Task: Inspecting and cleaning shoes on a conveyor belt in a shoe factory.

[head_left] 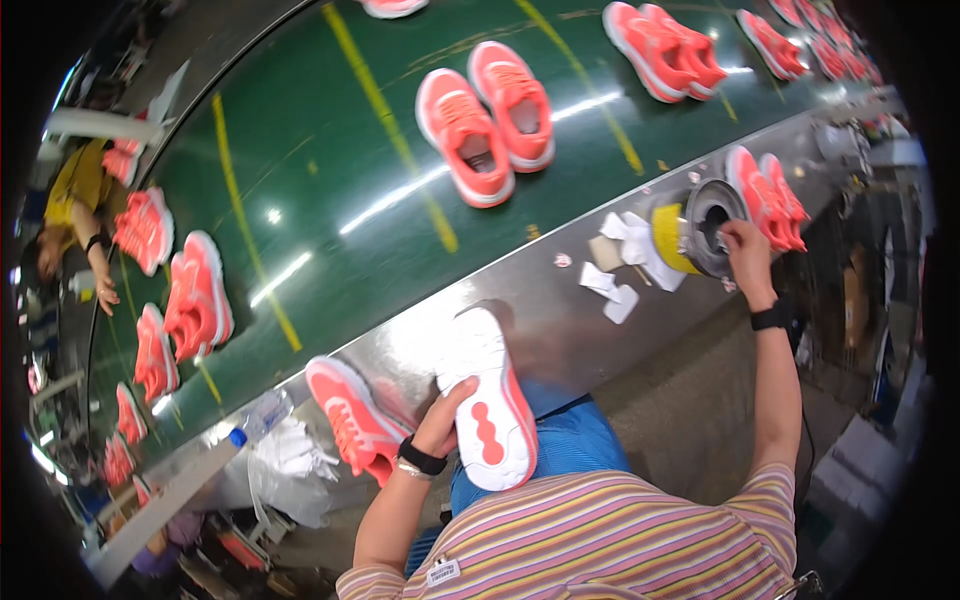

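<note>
A coral sneaker (487,410) with a white sole is in my left hand (445,418), its sole turned up toward me and my thumb lying over the sole's edge. Another coral sneaker (352,418) rests on the metal ledge just left of that hand. At the right, my right hand (746,250) reaches to the mouth of a round metal can (706,228) banded in yellow. Its fingers are pinched together; whatever they hold is too small to make out. White paper scraps (630,248) lie beside the can, and a pair of coral sneakers (765,200) stands just past it.
A green conveyor belt (300,150) with yellow lines runs beyond the metal ledge (545,300), carrying several coral sneakers (485,120). Another person's arm (98,262) extends over the belt's far left. A plastic bottle (262,418) and crumpled white paper (290,450) are at the lower left.
</note>
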{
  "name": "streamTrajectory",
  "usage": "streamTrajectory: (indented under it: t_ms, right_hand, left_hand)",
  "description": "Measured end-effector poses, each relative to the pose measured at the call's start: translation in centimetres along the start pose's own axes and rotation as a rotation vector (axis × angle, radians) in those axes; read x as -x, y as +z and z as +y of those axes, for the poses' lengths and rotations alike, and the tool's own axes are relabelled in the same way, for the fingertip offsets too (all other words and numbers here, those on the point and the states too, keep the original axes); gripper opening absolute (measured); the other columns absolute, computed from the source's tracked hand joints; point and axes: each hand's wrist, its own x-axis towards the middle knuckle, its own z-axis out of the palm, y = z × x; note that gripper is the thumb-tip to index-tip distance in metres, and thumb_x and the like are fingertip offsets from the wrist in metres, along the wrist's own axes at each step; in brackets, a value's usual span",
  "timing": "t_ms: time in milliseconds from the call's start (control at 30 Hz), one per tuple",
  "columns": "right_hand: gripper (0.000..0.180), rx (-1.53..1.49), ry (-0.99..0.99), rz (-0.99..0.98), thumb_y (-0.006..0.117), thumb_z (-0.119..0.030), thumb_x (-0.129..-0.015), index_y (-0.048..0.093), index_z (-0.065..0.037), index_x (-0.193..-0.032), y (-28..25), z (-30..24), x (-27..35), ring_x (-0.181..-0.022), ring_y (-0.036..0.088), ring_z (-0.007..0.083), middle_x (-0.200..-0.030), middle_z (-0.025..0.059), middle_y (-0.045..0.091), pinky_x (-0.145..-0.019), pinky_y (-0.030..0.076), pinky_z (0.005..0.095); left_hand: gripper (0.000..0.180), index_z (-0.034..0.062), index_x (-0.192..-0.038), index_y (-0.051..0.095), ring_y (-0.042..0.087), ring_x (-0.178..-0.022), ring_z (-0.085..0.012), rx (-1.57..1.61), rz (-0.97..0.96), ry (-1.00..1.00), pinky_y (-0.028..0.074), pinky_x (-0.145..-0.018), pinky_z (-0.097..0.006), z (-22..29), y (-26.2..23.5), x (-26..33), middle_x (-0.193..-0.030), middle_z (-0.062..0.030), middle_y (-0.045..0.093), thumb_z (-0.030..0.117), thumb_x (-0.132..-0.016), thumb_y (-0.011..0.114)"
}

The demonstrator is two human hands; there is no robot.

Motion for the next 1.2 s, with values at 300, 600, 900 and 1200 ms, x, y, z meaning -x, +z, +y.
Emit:
streamTrajectory:
  t_ms: [300,600,900,1200]
  right_hand:
    - [0.01,-0.531,0.072,0.21,0.055,-0.002,-0.081,0.06,-0.001,-0.089,-0.2,-8.1,1.9,-0.07,0.053,0.0072,-0.079,0.0015,0.059,-0.062,0.043,0.0215]
    - [0.008,-0.887,0.04,-0.556,0.061,-0.007,-0.075,0.061,-0.003,-0.083,11.4,-24.8,11.0,-0.061,0.053,0.0144,-0.069,0.0066,0.051,-0.056,0.042,0.0243]
    - [0.008,-1.087,0.246,-0.673,0.058,0.0,-0.077,0.051,-0.001,-0.073,12.4,-23.7,13.1,-0.063,0.049,0.0058,-0.072,0.0018,0.052,-0.056,0.041,0.0209]
    - [0.004,-0.968,0.071,-0.674,0.059,-0.002,-0.077,0.056,-0.001,-0.074,11.8,-24.3,12.5,-0.061,0.048,0.0073,-0.074,0.0031,0.052,-0.053,0.037,0.0207]
  left_hand:
    - [0.041,0.0013,-0.117,0.044,0.056,-0.092,-0.0159,0.063,-0.008,-0.02,0.046,-0.079,-0.028,0.4,0.3,1.2,-0.105,-0.008,0.056,0.022,-0.083,0.056]
    - [0.041,0.0001,-0.117,0.044,0.057,-0.091,-0.0154,0.081,0.002,0.038,0.047,-0.078,-0.027,-0.2,0.9,0.5,-0.105,-0.0081,0.056,0.019,-0.083,0.056]
    - [0.044,-0.0017,-0.119,0.043,0.054,-0.095,-0.0151,-0.001,0.05,0.069,0.044,-0.08,-0.027,-0.7,0.2,0.5,-0.11,-0.0088,0.053,0.017,-0.082,0.057]
    - [0.044,-0.0017,-0.119,0.043,0.054,-0.096,-0.0161,-0.004,0.097,0.033,0.044,-0.082,-0.028,-0.7,0.2,0.6,-0.112,-0.0094,0.053,0.015,-0.081,0.057]
